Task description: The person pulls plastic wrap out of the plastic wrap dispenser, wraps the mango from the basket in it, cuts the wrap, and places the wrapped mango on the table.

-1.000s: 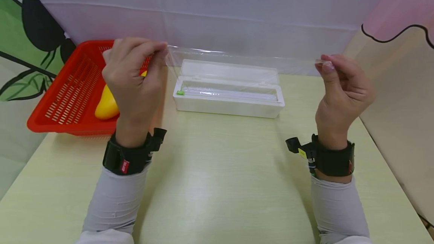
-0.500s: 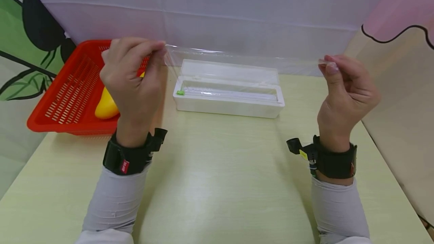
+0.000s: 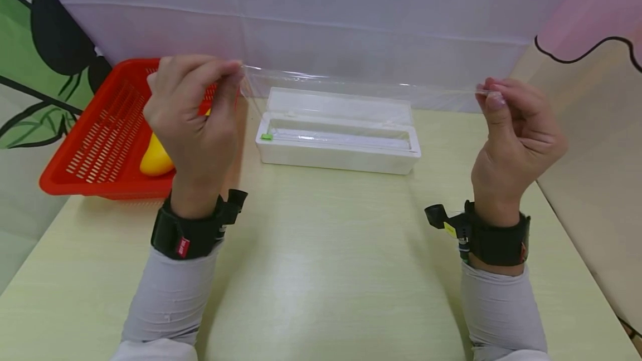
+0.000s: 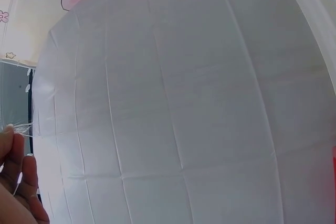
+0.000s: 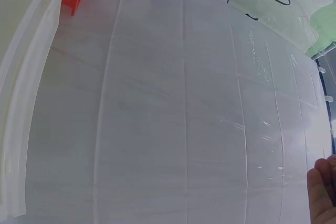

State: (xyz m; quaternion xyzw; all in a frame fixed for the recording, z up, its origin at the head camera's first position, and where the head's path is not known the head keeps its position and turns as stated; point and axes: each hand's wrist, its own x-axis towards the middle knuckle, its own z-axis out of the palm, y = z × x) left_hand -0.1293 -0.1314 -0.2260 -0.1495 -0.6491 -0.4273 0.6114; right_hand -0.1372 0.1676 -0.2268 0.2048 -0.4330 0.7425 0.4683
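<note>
A clear sheet of cling film (image 3: 321, 78) is stretched between my two raised hands, its top edge nearly straight. My left hand (image 3: 193, 110) pinches one corner between thumb and fingers, in front of the red basket. At the right, my right hand (image 3: 519, 144) pinches the other corner. Behind and below the film stands a white cling film box (image 3: 336, 159) with its lid (image 3: 341, 106) raised. A roll of film (image 3: 341, 138) lies inside, and a small green slider (image 3: 267, 137) sits at the box's left end. In the left wrist view, fingertips (image 4: 17, 145) show at the lower left.
The red basket (image 3: 75, 189) stands at the table's left, holding a yellow object (image 3: 156, 157) partly hidden by my left hand. A pale curtain (image 3: 361, 21) hangs behind the light wooden table (image 3: 321, 261). A wall borders the table's right side.
My right hand has shifted slightly to the right and my left hand slightly to the left, so the film spans a little wider. The box and basket have stayed put.
</note>
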